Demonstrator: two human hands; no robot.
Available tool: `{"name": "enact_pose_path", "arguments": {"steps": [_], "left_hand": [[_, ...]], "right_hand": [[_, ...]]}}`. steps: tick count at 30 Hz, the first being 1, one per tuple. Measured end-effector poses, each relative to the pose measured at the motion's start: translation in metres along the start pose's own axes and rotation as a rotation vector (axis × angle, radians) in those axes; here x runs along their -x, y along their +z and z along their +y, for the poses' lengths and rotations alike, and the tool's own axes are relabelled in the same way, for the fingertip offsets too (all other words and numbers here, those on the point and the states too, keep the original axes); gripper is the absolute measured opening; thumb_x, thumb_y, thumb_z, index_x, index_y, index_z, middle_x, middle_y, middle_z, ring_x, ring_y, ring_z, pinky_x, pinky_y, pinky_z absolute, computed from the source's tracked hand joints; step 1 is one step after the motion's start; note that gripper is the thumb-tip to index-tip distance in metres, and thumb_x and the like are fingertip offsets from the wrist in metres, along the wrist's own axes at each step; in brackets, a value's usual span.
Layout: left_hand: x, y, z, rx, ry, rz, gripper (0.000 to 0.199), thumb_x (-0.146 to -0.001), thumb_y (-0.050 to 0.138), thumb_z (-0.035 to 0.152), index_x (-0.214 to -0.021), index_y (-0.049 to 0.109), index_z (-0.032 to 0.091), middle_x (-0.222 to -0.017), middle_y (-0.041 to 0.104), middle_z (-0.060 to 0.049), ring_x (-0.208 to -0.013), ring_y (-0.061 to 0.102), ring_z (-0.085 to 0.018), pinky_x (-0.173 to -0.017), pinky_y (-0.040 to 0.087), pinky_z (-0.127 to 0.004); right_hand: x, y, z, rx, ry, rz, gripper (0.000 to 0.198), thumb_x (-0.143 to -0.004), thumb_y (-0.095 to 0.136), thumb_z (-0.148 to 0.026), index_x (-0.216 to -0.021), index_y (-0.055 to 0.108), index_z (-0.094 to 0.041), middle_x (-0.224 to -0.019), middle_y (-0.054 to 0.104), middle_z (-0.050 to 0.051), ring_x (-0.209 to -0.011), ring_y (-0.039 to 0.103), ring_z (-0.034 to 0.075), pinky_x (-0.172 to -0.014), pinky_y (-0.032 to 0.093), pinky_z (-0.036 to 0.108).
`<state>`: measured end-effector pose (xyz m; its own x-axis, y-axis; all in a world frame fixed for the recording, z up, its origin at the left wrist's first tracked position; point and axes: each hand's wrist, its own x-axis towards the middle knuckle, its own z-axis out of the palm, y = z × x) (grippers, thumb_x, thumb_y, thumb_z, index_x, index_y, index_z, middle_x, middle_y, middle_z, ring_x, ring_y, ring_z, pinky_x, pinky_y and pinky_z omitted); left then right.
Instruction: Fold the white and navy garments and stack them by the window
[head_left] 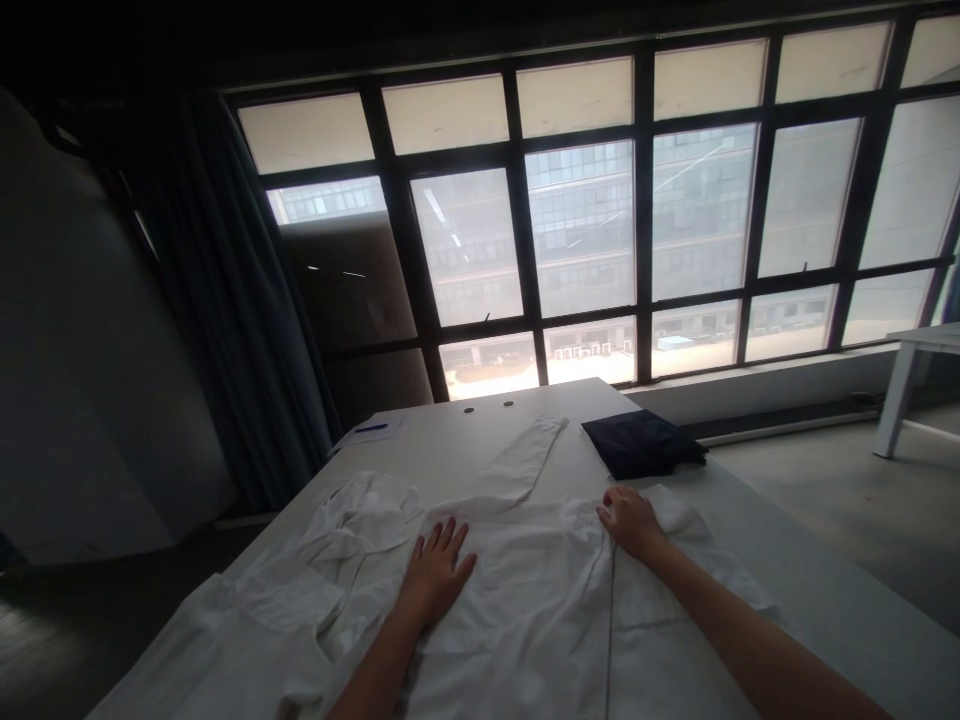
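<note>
A white long-sleeved shirt lies spread on the white table, with one sleeve stretched toward the far edge. My left hand rests flat on the cloth, fingers spread. At the shirt's upper right, my right hand has its fingers curled in a pinch on the fabric. Part of the shirt continues to the right, beneath my right forearm. More crumpled white cloth lies to the left of my left hand; whether it is a separate garment I cannot tell.
A folded dark navy cloth lies beyond my right hand on the table. Paper with a blue pen is at the far left corner. Behind stand large windows and a dark curtain. Another white table stands right.
</note>
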<state>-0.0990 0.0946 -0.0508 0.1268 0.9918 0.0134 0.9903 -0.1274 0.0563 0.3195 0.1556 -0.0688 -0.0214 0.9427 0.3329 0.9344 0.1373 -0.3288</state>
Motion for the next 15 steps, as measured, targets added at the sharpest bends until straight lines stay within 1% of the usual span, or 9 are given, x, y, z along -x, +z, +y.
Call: {"name": "enact_pose_path", "arguments": {"steps": [2,5,10,12,15], "left_hand": [[0.009,0.001,0.002,-0.002,-0.012,0.008,0.07,-0.098,0.027,0.066,-0.159,0.028,0.032,-0.168,0.017,-0.002,-0.155,0.014,-0.029,-0.123,0.011,-0.054],[0.021,0.002,0.006,0.001,-0.038,0.009,0.07,-0.097,0.03,0.066,-0.158,0.029,0.032,-0.168,0.018,-0.002,-0.155,0.014,-0.031,-0.122,0.009,-0.057],[0.028,-0.002,0.011,0.016,-0.059,0.017,0.07,-0.096,0.034,0.065,-0.157,0.032,0.031,-0.167,0.023,-0.005,-0.154,0.015,-0.034,-0.121,0.01,-0.06],[0.028,-0.005,0.012,0.014,-0.06,0.061,0.068,-0.096,0.04,0.062,-0.155,0.039,0.028,-0.165,0.028,-0.007,-0.152,0.021,-0.034,-0.121,0.014,-0.058],[0.029,-0.009,0.015,0.04,0.038,0.126,0.06,-0.096,0.045,0.052,-0.15,0.047,0.026,-0.16,0.04,-0.009,-0.147,0.035,-0.03,-0.121,0.022,-0.05]], "right_hand": [[-0.003,-0.002,0.004,-0.012,-0.033,-0.02,0.018,-0.09,0.058,-0.037,-0.092,0.067,-0.021,-0.103,0.067,0.007,-0.104,0.058,0.025,-0.09,0.036,0.034],[-0.008,-0.005,0.009,-0.028,-0.056,-0.042,0.019,-0.091,0.057,-0.037,-0.091,0.068,-0.021,-0.103,0.068,0.006,-0.104,0.059,0.023,-0.09,0.037,0.033],[-0.006,-0.009,0.012,-0.029,-0.05,-0.046,0.02,-0.092,0.053,-0.034,-0.096,0.068,-0.02,-0.102,0.068,0.006,-0.101,0.06,0.021,-0.09,0.038,0.031],[-0.001,-0.01,0.01,-0.015,-0.043,-0.045,0.023,-0.092,0.054,-0.038,-0.094,0.067,-0.02,-0.103,0.067,0.007,-0.104,0.059,0.023,-0.093,0.037,0.033],[0.005,-0.009,0.005,0.009,-0.024,-0.057,0.032,-0.093,0.051,-0.047,-0.095,0.067,-0.02,-0.109,0.066,0.01,-0.11,0.057,0.026,-0.097,0.036,0.038]]}}
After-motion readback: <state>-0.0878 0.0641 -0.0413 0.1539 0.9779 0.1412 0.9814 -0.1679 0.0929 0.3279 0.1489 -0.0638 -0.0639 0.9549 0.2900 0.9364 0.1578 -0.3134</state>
